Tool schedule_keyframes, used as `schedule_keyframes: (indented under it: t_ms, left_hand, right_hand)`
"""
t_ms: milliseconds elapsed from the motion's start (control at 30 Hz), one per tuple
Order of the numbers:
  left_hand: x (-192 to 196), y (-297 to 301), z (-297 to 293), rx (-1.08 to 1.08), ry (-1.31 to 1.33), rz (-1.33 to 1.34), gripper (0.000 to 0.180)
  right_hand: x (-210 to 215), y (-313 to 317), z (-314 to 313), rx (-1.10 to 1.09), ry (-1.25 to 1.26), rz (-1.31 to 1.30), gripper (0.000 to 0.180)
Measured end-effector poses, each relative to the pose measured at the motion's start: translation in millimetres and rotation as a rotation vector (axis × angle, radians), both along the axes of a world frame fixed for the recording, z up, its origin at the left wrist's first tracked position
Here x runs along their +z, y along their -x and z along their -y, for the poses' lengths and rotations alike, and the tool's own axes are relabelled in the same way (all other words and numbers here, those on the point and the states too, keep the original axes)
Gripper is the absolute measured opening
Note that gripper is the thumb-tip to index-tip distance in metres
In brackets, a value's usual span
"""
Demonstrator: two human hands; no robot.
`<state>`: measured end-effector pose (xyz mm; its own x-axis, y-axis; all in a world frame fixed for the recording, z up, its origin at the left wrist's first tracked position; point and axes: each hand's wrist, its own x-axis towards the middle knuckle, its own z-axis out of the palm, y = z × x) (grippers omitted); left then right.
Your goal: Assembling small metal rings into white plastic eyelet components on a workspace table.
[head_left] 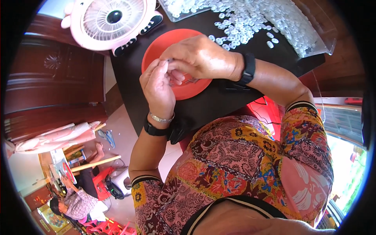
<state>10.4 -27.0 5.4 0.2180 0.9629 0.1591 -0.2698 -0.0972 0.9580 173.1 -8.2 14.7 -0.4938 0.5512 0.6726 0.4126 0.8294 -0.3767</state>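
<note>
1. Over the red bowl (158, 49), in the head view, your two hands meet. Your left hand (158, 88) has its fingertips drawn together, pinching a tiny dark part (170, 60) that is too small to make out. Your right hand (199, 56) curls over from the right, its fingers closed on the same spot, touching the left fingertips.
2. That one bowl sits on the dark table (203, 105). Most of its inside is hidden by your hands; a few small grey bits (190, 81) show on its floor under your right hand, and you cannot count them.
3. Just beyond the bowl lies a heap of small white discs (243, 23), far too many to count. Most rest on clear plastic sheets (323, 43); a few stray ones lie on the bare table just beside the bowl's far rim.
4. One pink fan (113, 21) stands at the table's far left corner, near the bowl.
5. You wear one black band (248, 70) on the right wrist, and two on the left: a silver bangle (160, 118) and a black strap (156, 130).
6. Down on the floor at lower left, another person (78, 199) sits, well apart from you.
</note>
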Motion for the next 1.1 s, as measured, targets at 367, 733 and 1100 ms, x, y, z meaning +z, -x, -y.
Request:
schedule_keyframes:
  t_ms: [367, 733, 1100]
  left_hand:
    - [-6, -4, -3, 0.058, -0.088, -0.093, 0.029]
    - [-6, 2, -12, 0.023, -0.107, -0.112, 0.027]
    - [-12, 5, -18, 0.018, -0.058, -0.151, 0.026]
  right_hand:
    - [23, -19, -4, -0.169, -0.193, 0.010, 0.022]
    - [108, -170, -24, -1.075, -0.690, 0.146, 0.021]
    - [-11, -118, -71, -0.586, 0.295, 0.499, 0.017]
